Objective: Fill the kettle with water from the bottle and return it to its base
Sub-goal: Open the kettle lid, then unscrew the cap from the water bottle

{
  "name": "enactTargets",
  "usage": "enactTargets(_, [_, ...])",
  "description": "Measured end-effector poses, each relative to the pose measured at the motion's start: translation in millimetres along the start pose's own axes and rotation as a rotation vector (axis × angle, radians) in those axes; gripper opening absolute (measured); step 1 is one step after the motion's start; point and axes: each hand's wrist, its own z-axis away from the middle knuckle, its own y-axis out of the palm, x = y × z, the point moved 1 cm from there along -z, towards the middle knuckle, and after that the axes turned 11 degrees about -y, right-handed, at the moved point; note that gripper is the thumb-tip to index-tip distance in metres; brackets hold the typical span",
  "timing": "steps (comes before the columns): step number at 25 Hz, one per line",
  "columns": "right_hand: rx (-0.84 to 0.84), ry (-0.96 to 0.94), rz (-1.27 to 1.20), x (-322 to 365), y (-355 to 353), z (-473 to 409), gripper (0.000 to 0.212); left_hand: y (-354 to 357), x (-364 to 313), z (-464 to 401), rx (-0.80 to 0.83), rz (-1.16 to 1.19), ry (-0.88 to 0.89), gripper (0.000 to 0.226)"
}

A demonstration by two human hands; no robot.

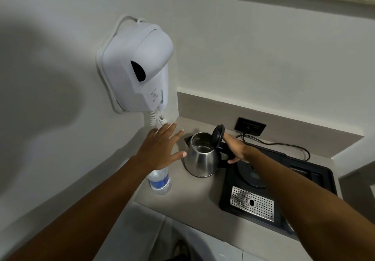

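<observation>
A steel kettle (200, 159) stands on the grey counter with its black lid (218, 134) flipped up, off its base. My right hand (236, 148) grips the kettle's black handle. The round black base (250, 174) lies to the right on a black tray, partly hidden by my right forearm. A clear water bottle with a blue label (160, 181) stands upright at the counter's left front; its top is hidden under my left hand. My left hand (160, 148) hovers over the bottle with fingers spread, holding nothing.
A white wall-mounted hair dryer (136, 65) with a coiled cord hangs at the left. The black tray (284, 218) carries a perforated metal drip plate (252, 202). A black wall socket (250, 126) with a cable sits at the back. The counter's front edge (182, 213) is near.
</observation>
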Motion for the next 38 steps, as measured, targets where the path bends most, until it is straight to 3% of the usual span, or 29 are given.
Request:
enactTargets(13, [-0.048,-0.096,0.067,-6,-9,-4,0.042,-7,-2,12,0.021,0.03,-0.001,0.068])
enactTargets(21, [-0.086,-0.145,0.047,-22,-13,6,0.024,2,20,44,0.009,0.343,-0.178,0.059])
enactTargets(26, [-0.133,-0.153,0.069,-12,-6,6,0.047,14,25,51,0.038,0.468,-0.251,0.05])
enactTargets(33, [-0.186,-0.132,0.031,-11,6,1,0.05,13,38,72,-0.109,0.766,-0.359,0.036])
enactTargets(38, [-0.187,-0.143,0.015,-10,5,-2,0.04,15,34,75,-0.235,0.804,-0.438,0.03])
